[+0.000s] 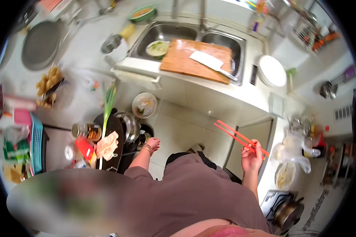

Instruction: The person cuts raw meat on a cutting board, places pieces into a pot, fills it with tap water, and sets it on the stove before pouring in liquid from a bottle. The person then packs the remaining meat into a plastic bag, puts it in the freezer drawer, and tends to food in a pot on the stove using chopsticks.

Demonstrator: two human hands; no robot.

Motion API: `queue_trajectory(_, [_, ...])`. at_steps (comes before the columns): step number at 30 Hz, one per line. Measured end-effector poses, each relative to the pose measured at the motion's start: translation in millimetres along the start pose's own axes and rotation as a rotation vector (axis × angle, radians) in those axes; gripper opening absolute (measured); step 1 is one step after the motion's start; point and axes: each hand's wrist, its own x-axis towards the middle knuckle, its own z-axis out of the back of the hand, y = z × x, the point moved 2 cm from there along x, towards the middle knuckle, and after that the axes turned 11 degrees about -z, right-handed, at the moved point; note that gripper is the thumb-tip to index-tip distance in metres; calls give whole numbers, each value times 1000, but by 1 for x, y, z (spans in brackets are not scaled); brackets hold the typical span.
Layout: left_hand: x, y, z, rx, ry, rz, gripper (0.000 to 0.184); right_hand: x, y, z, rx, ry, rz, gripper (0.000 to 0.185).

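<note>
A pair of red chopsticks (pixel 241 136) is in my right hand (pixel 252 154), raised in front of the white cabinet, their tips apart and pointing up and left. My left hand (pixel 153 145) is closed, with its fingers curled, beside the metal pots (pixel 128 127) on the dark stool. Whether it holds anything is hidden. Past my hands, a wooden cutting board (pixel 178 59) lies across the double sink (pixel 146 33), and a cleaver (pixel 207 59) rests on the board.
A waste bin (pixel 144 105) stands on the floor. At the left are a green onion (pixel 109 100), jars (pixel 87 131) and ginger (pixel 49 81). At the right are a white plate (pixel 272 70), plastic bags (pixel 292 149) and a pot (pixel 288 215) on the stove.
</note>
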Motion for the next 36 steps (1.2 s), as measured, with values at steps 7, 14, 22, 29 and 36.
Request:
queue_trajectory(7, [5,-98,-47,111,17,-160,17,-46,48,69,-395,-364,494,34])
queue_trajectory(14, [42,-248,-21,188,-84,-554,24,-31,76,39,-780,-441,214,18])
queue_trajectory(22, [217,-430,-2,369,-475,-1064,34,128,44,-26,-1256,-527,26,23])
queue_trajectory(29, [340,-445,-20,382,-141,-738,46,235,97,-153,-2255,-700,590,12])
queue_trajectory(36, [296,-460,-59,556,-202,-813,45,278,122,-152,-2181,-652,1066,22])
